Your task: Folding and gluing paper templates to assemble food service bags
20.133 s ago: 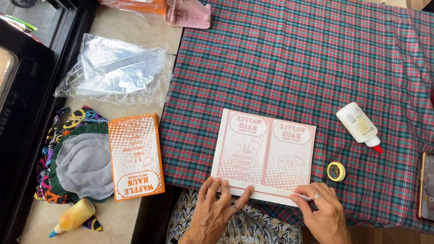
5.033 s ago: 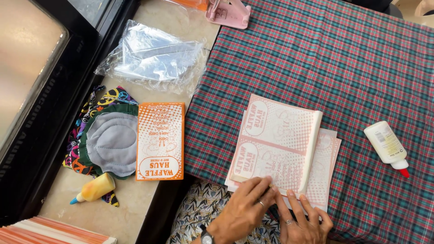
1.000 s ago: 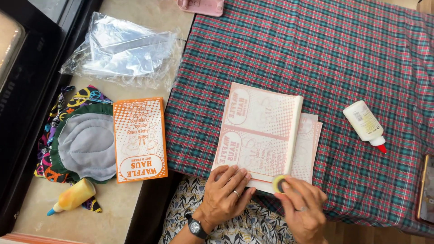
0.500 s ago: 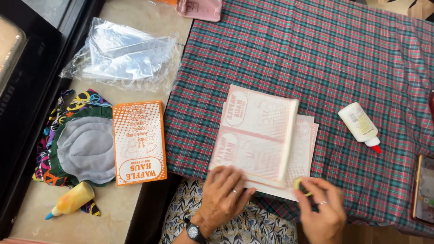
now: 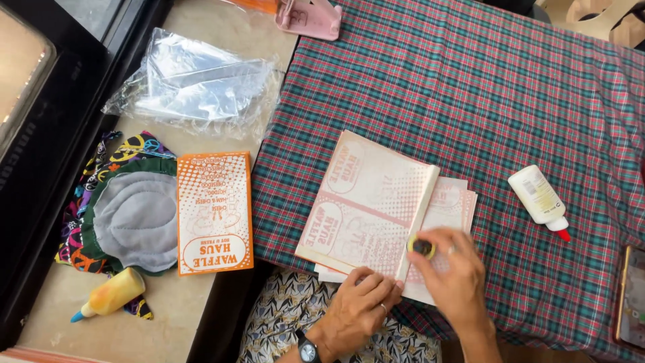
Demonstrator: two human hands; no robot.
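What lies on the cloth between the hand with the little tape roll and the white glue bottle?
In the head view, only bare plaid cloth lies between the right hand, holding the tape roll, and the glue bottle.

Left hand [image 5: 359,302]: bare, 1 ring on a finger, dark wristwatch with round dial at the wrist. Right hand [image 5: 457,272]: bare, 1 ring too. No sleeves visible. Patterned black-and-white garment below.
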